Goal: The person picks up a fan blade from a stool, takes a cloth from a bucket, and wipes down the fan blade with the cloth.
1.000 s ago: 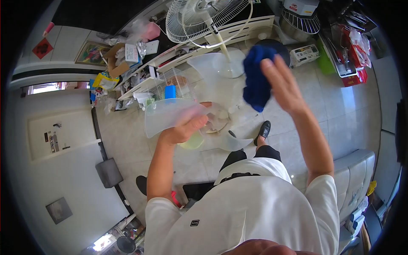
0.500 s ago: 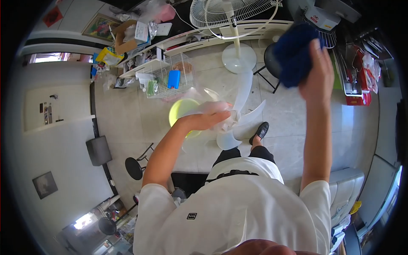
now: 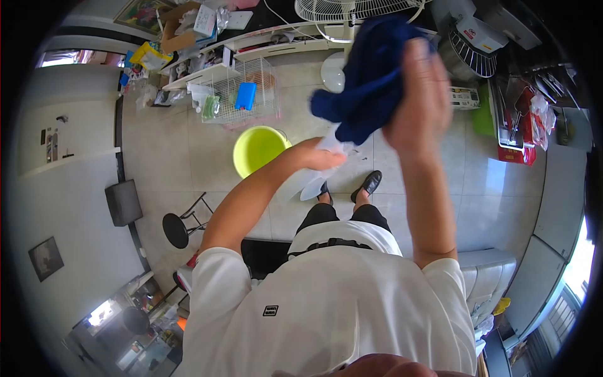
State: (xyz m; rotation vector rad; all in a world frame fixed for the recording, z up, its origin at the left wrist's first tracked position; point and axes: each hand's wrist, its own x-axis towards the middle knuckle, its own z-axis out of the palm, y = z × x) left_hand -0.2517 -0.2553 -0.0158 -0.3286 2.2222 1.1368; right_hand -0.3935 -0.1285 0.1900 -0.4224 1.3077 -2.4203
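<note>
My left hand [image 3: 316,156] is closed on a translucent white fan blade [image 3: 313,186], held in front of my body. Much of the blade set is hidden behind that hand and the cloth. A dark blue cloth [image 3: 370,78] hangs from my right hand [image 3: 419,103], whose fingers lie pressed against it and are slightly blurred. The cloth's lower end reaches the blade beside my left fingers. To the left, a yellow-green bucket [image 3: 260,149] stands on the floor near my left forearm.
A standing fan [image 3: 352,9] without blades visible is at the back, its round base [image 3: 333,72] partly covered by the cloth. A wire cage [image 3: 264,94] carries a blue block [image 3: 245,96]. Two stools, including a black stool [image 3: 176,230], and a rack [image 3: 507,122] stand around.
My right hand has brought the blue cloth left and down to the blade. The blade set has turned in my left hand, and the view has shifted, showing more of the bucket.
</note>
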